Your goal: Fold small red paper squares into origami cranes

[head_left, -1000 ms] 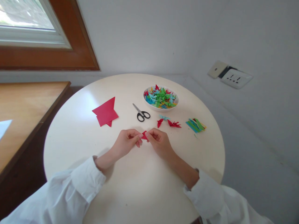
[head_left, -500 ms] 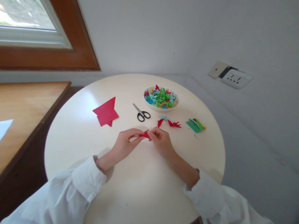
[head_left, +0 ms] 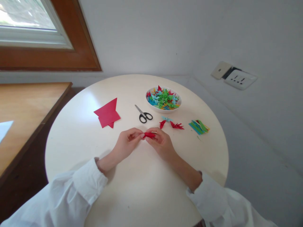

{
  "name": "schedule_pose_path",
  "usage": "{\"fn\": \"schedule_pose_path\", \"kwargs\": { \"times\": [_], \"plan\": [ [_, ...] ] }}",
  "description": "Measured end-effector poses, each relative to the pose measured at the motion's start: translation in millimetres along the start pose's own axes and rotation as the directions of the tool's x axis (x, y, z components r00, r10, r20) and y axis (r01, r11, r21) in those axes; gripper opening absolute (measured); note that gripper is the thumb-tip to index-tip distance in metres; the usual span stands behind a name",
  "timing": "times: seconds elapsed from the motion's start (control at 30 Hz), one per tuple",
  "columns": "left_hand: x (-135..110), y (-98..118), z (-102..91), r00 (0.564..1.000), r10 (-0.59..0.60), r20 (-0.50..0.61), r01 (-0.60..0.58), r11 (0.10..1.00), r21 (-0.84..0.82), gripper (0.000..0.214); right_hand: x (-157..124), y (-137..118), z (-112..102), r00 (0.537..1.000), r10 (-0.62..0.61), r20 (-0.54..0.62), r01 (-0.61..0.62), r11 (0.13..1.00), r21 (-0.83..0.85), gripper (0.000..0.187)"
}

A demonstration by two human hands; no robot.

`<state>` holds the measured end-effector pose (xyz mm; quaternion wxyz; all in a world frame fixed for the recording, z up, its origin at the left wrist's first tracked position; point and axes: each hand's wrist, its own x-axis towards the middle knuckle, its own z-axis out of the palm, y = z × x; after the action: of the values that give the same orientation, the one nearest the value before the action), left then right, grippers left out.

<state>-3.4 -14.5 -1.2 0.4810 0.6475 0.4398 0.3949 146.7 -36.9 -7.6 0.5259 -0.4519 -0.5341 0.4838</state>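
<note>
Between my fingertips is a small folded piece of red paper [head_left: 149, 135], held a little above the white round table [head_left: 142, 195]. My left hand [head_left: 127, 143] pinches its left end between thumb and forefinger. Around the right part of the paper, my right hand [head_left: 162, 143] has its thumb and fingers closed, hiding some of the folds. Just beyond my right hand lie red paper cranes [head_left: 176, 125] and a light blue paper crane [head_left: 167, 119]. Scissors [head_left: 143, 114] with black handles rest beyond my hands.
Red paper sheets [head_left: 108, 114] lie at the left. A white oval bowl [head_left: 163, 110] full of colourful paper cranes stands at the back. Several coloured paper strips [head_left: 199, 127] are stacked at the right. A wooden surface [head_left: 30, 101] lies left of the table, and walls stand behind and right.
The red paper has turned between my fingers and now shows a longer, narrower shape. My right hand has shifted slightly left and its fingers reach along the paper's far side.
</note>
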Motion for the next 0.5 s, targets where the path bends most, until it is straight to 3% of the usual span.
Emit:
{"fn": "schedule_pose_path", "kwargs": {
  "times": [0.17, 0.5],
  "plan": [
    [0.4, -2.4, -0.1, 0.999, 0.031, 0.03, -0.031, 0.999, -0.016, 0.021, 2.0, 1.8, -0.9, 0.999, -0.043, 0.001, 0.043, 0.999, -0.004, 0.007],
    [0.2, -3.2, -0.2, 0.996, 0.058, 0.063, -0.057, 0.998, -0.024, 0.018, 2.9, -1.6, -0.7, 1.0, 0.017, -0.015, -0.016, 1.0, 0.024, 0.005]
  ]
}}
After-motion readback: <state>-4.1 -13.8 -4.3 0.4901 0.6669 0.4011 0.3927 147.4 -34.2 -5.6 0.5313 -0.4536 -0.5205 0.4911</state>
